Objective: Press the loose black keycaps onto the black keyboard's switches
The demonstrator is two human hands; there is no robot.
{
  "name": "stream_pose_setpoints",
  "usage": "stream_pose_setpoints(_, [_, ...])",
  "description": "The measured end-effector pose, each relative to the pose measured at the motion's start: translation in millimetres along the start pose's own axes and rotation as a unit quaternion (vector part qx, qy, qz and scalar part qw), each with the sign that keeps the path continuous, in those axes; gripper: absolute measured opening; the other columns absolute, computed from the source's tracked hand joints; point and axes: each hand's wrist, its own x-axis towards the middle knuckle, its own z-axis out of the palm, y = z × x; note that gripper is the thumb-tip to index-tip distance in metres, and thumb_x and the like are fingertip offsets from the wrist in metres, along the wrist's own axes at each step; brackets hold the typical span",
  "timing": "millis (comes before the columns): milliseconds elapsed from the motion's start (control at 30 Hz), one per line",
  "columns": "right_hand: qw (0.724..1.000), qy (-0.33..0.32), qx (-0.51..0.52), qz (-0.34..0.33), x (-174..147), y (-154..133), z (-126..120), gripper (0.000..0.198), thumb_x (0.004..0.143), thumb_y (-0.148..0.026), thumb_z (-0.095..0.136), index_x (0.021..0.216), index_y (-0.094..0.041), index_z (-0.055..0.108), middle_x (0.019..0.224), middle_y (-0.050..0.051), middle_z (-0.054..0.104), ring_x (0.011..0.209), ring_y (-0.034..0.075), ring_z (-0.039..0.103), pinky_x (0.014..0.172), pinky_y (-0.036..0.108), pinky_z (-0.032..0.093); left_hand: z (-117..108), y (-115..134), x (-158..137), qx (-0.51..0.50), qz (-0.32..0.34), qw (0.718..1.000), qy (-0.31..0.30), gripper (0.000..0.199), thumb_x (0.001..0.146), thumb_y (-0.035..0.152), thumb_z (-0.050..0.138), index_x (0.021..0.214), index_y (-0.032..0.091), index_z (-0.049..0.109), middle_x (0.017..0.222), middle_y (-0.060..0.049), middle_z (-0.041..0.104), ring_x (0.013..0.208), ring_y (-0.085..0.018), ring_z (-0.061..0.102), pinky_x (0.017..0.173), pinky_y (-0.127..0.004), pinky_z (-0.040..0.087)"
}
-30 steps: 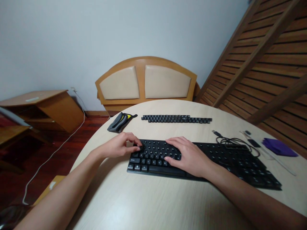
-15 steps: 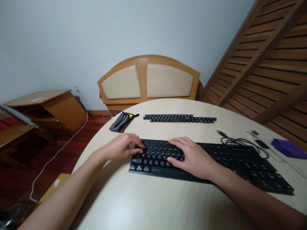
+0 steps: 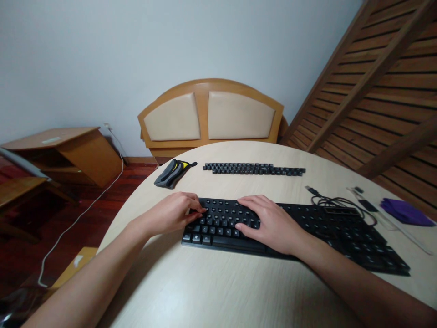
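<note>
A black keyboard (image 3: 235, 242) lies on the round pale table (image 3: 170, 282), with its upper rows showing bare key stems and keycaps still on the lower left rows. My left hand (image 3: 177, 210) is over its left end, thumb and fingers pinched together at the keys. Whatever is between those fingertips is too small to make out. Across the middle of the keyboard rests my right hand (image 3: 269, 221), thumb apart from the other fingers, which reach to the far edge. Beyond the keyboard, loose black keycaps (image 3: 239, 169) stand in rows.
A grey, black and yellow pouch-like item (image 3: 171, 174) lies at the table's left rim. To the right are a coiled black USB cable (image 3: 336, 202), a purple cloth (image 3: 406, 212) and a white cord (image 3: 409, 234). A wooden headboard (image 3: 204, 111) stands behind the table.
My left thumb and fingers have drawn closer together at the keyboard's left end. My right hand keeps its place on the keys. The view has shifted slightly.
</note>
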Motion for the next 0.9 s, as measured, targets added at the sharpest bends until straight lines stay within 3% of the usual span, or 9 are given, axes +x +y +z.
stream_pose_setpoints(167, [1.0, 0.0, -0.005, 0.0, 0.5, 0.1, -0.2, 0.051, 0.085, -0.05, 0.066, 0.127, -0.021, 0.064, 0.128, 0.011, 0.066, 0.119, 0.03, 0.058, 0.104, 0.048, 0.048, 3.1, 3.8, -0.8, 0.016, -0.025, 1.0, 0.007, 0.024, 0.092, 0.018, 0.055, 0.103, 0.022, 0.076, 0.097, -0.006, 0.074, 0.086, -0.02, 0.069, 0.078, -0.031, 0.053])
stream_pose_setpoints(367, [1.0, 0.001, -0.006, -0.003, 0.4, -0.5, -0.9, 0.05, 0.085, -0.05, 0.067, 0.125, -0.02, 0.065, 0.126, 0.011, 0.067, 0.118, 0.031, 0.059, 0.103, 0.049, 0.048, 6.5, 7.2, -1.3, 0.077, -0.04, 0.996, 0.024, 0.024, 0.089, 0.016, 0.058, 0.101, 0.022, 0.077, 0.095, -0.006, 0.073, 0.079, -0.019, 0.068, 0.07, -0.03, 0.052])
stream_pose_setpoints(767, [1.0, 0.003, -0.013, -0.01, 0.5, 0.0, 0.1, 0.05, 0.086, -0.05, 0.066, 0.124, -0.017, 0.065, 0.127, 0.012, 0.067, 0.118, 0.03, 0.059, 0.104, 0.048, 0.048, -1.2, 2.0, 2.5, -0.05, -0.034, 0.998, 0.003, 0.015, 0.092, 0.018, 0.061, 0.091, 0.016, 0.076, 0.09, -0.006, 0.075, 0.08, -0.016, 0.068, 0.076, -0.027, 0.05])
stream_pose_setpoints(900, [1.0, 0.006, -0.011, -0.01, 0.0, 0.0, 0.0, 0.051, 0.085, -0.05, 0.067, 0.124, -0.016, 0.065, 0.126, 0.012, 0.067, 0.117, 0.03, 0.06, 0.104, 0.047, 0.048, 0.0, 5.7, 2.1, -0.006, -0.043, 0.999, 0.007, 0.015, 0.091, 0.016, 0.061, 0.095, 0.017, 0.076, 0.092, -0.006, 0.075, 0.082, -0.018, 0.068, 0.076, -0.028, 0.05])
